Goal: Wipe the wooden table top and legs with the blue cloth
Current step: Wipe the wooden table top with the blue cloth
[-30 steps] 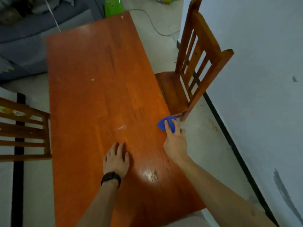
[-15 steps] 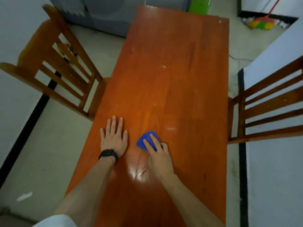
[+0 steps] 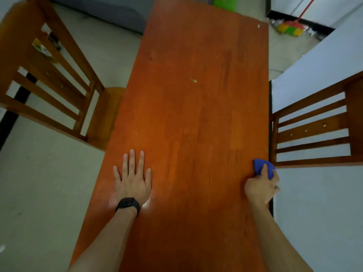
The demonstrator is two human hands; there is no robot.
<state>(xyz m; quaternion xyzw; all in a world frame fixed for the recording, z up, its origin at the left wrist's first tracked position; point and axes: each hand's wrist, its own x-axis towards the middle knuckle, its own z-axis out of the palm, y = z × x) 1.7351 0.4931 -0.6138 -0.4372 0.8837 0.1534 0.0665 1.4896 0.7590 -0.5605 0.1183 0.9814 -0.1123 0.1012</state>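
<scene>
Blue cloth (image 3: 263, 169) bunched at right edge of wooden worktop (image 3: 196, 114), near end, just beside right-hand chair (image 3: 314, 134). Gripped under right hand (image 3: 260, 188), fingers curled over it and around the rim, likely to drag along the edge. Left hand (image 3: 133, 179) flat on worktop, fingers straight and spread, holding nothing, probably bracing the reach. Black watch (image 3: 127, 206) on left wrist. 2 small crumbs farther up, apparently unwiped. No containers visible. Legs hidden.
</scene>
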